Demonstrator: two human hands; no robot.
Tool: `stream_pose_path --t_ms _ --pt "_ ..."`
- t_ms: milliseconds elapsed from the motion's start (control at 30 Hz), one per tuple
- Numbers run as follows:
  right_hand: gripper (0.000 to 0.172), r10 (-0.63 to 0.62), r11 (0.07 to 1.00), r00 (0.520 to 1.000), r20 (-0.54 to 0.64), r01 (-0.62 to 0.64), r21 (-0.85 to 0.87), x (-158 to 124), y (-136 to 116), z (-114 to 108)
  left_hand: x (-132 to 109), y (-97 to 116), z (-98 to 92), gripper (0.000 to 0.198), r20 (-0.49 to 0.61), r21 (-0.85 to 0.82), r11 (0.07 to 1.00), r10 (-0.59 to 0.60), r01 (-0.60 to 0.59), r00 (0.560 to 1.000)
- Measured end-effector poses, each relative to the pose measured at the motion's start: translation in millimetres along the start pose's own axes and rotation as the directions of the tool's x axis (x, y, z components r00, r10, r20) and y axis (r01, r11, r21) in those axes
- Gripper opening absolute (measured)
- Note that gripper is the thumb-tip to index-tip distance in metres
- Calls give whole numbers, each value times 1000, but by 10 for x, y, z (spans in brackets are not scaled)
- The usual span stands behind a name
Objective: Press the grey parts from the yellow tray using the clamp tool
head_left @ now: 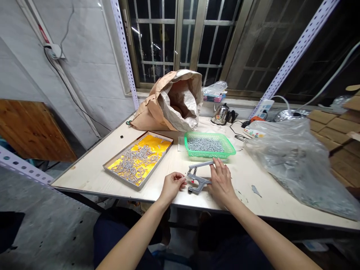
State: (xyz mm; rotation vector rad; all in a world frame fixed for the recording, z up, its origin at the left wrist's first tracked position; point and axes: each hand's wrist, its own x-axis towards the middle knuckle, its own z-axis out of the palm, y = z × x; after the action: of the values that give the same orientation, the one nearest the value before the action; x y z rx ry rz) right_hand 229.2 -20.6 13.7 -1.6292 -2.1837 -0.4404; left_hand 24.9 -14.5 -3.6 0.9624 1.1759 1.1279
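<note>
My right hand (221,182) is wrapped around the handles of grey snap-fastener pliers (200,183), which have a coil spring and a small red tip at the jaw. The pliers lie near the front edge of the table, jaws toward the left. At the jaws, my left hand (173,186) is closed in a pinch; what its fingertips hold is too small to make out. Behind the pliers stands a green plastic basket (229,149) of small metal pieces. To the left, a shallow tray (149,179) with a yellow lining holds many small metal pieces.
A large open paper sack (157,108) lies at the back of the table (84,174). Behind the basket is a metal kettle (221,114). Clear plastic sheeting (295,165) covers the right side, beside stacked cardboard (343,138). A small grey scrap (256,191) lies right of my hand.
</note>
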Motion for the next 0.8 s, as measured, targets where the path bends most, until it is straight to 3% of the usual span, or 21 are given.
stream_pose_path --t_ms 100,300,567,800 --pt "60 17 1000 1000 6 -17 -20 -5 -44 13 8 -31 43 21 -13 120 988 97 -95 995" --pt "64 60 998 997 -43 -60 1 -40 -128 91 -18 -35 106 6 49 311 938 144 -152 988" --pt "61 159 987 985 -68 -161 -27 -78 -231 116 -16 35 89 9 132 362 926 58 -103 990" --pt "58 151 985 984 -99 -158 -66 -79 -238 90 3 12 47 7 228 427 890 67 -162 971"
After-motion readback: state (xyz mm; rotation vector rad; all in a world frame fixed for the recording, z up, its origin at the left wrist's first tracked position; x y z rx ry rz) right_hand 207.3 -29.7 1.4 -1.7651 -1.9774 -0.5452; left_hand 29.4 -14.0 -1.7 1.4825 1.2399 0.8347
